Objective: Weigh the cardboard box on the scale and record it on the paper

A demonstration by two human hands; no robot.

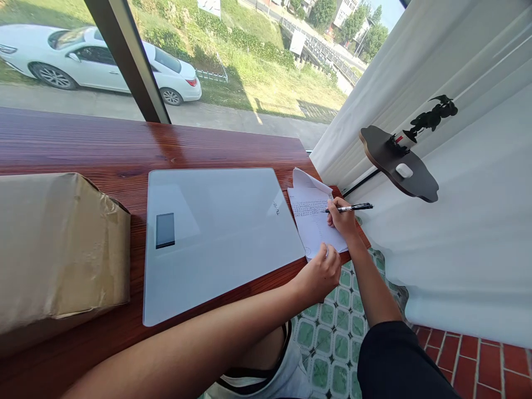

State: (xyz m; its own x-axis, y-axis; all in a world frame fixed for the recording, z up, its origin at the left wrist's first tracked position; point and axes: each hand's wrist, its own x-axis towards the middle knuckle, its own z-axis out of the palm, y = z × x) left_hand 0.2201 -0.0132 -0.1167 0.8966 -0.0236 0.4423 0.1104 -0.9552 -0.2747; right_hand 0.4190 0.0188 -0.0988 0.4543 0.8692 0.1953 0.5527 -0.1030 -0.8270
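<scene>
Paper (313, 221) is being written on: right hand (343, 219) fingers gripping pen (351, 208), left hand (322, 271) fisted, pinning its edge.

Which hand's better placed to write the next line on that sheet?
Right. The right hand holds the pen with its tip on the paper. The left hand is fisted on the sheet's near edge, pinning it.

A right hand (343, 219) writes with a black pen (351, 208) on a white printed paper sheet (311, 219) at the red-brown wooden worktop (103, 149) edge; the left hand (322, 272) pins the sheet beside a white glass scale (216, 233).
</scene>
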